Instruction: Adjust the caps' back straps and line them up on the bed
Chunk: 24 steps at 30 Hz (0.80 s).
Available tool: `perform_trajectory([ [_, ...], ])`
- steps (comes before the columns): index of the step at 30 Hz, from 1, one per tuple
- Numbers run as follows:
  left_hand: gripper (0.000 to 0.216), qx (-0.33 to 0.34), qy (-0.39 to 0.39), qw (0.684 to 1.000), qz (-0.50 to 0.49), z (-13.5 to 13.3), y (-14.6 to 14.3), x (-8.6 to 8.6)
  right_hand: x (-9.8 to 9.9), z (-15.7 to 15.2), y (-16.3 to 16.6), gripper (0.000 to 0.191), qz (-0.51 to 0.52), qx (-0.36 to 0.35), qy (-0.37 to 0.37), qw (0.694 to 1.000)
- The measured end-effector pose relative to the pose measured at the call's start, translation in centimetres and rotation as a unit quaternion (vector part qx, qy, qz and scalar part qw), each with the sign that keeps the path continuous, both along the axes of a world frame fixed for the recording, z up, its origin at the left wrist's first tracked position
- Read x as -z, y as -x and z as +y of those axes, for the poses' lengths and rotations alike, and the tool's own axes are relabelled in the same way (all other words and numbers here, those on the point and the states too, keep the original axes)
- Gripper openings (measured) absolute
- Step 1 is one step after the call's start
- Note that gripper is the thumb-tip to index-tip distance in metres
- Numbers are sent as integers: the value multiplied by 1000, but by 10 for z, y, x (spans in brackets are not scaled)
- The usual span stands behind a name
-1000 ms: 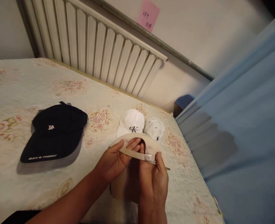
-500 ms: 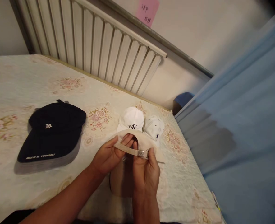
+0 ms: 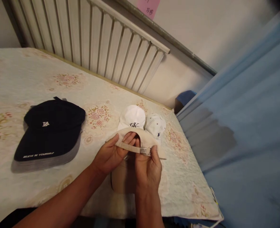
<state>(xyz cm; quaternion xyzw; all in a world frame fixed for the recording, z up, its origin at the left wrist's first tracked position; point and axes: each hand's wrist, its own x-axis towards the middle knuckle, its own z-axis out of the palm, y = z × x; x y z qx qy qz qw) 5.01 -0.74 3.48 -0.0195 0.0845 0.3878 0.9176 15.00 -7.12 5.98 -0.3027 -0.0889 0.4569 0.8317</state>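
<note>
Both hands hold a beige baseball cap (image 3: 150, 139), its back opening and strap turned toward me. My left hand (image 3: 110, 155) grips the cap's left edge, thumb on top and fingers reaching under the strap into the opening. On the right side, my right hand (image 3: 148, 167) pinches near the metal buckle (image 3: 144, 150) of the strap. A tan cap (image 3: 122, 179) lies on the cloth beneath my hands, partly hidden by them. Just beyond the held cap sit a white cap with black letters (image 3: 132, 115) and a white cap with a small dark emblem (image 3: 156, 125).
A black cap with white lettering (image 3: 51, 126) rests at the left on the floral cloth (image 3: 99, 88). Behind the bed-like surface stands a white radiator (image 3: 106, 41). A blue curtain (image 3: 244, 110) hangs along the right side, with a blue object (image 3: 186, 97) near the far corner.
The view has shifted slightly, so everything sits a little higher and further left. Both hands keep the same hold on the beige cap.
</note>
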Motion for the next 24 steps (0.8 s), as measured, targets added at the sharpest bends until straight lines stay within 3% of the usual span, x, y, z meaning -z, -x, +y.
perform_trajectory([
  [10, 58, 10, -6, 999, -37, 1, 2, 3, -2, 0, -5, 40, 0, -3, -27, 1000],
  [17, 61, 7, 4, 999, -38, 3, 5, 0, 2, 1, -3, 28, -1, -24, -9, 1000],
  [24, 63, 13, -1, 998, -55, 9, 11, 7, 5, 2, -7, 32, -1, -16, -24, 1000],
])
